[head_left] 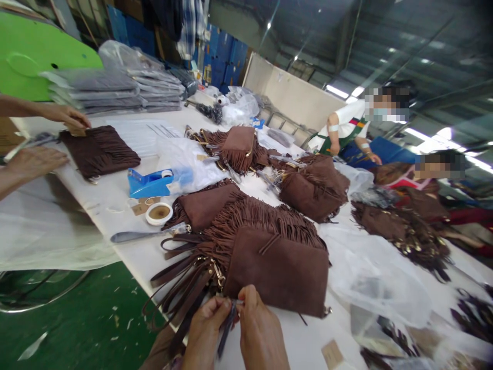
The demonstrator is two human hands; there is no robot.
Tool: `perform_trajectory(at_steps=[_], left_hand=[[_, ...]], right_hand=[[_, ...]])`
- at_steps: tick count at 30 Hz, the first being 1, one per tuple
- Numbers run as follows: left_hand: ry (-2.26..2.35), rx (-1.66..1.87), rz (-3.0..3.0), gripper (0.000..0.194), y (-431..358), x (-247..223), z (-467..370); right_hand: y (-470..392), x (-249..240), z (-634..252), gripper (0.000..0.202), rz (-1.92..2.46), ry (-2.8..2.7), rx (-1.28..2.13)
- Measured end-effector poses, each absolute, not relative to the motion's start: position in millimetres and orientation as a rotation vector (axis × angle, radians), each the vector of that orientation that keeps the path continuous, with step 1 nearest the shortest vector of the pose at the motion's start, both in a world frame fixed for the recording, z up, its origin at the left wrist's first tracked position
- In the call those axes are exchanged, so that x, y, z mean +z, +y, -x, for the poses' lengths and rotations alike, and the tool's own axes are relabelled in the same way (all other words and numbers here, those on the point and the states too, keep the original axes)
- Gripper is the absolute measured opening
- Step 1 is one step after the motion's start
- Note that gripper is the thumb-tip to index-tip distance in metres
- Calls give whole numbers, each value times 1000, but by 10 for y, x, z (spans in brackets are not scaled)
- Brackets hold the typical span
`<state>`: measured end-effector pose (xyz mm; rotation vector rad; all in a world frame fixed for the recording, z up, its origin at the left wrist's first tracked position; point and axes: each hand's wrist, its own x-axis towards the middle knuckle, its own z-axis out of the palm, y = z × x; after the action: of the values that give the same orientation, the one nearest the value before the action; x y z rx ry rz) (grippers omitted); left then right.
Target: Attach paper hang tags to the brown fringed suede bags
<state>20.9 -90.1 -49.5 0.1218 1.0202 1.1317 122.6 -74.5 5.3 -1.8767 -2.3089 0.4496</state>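
Note:
A brown fringed bag (278, 270) lies flat before me, its fringe pointing away and a bundle of dark straps (179, 288) spreading off its left side. Just below its near edge, my left hand (206, 329) pinches a dark strap (226, 331) with a bit of clear plastic on it. My right hand (262, 331) is closed on the same strap, facing the left, fingertips almost touching. A gold-coloured clasp (219, 275) shows just above my left fingers. The exact spot between my fingertips is partly hidden.
More fringed bags (314, 187) are piled on the white table (134, 262), with a blue tape dispenser (150, 182), a tape roll (159, 213) and plastic bags (377, 272). At left, a co-worker's hands (36, 162) handle another bag (100, 151). Other people work across the table.

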Motion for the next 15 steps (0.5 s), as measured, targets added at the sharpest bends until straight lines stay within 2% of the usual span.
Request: perform_trajectory(at_steps=[11,15], left_hand=[[940,996,-78,27,-917,-546,-91],[906,981,-42,26,-916,-529,-70]], right_hand=[[-888,5,-1167,28,1807,-2166,304],[-939,-56,-1163,21,1795,-2084,351]])
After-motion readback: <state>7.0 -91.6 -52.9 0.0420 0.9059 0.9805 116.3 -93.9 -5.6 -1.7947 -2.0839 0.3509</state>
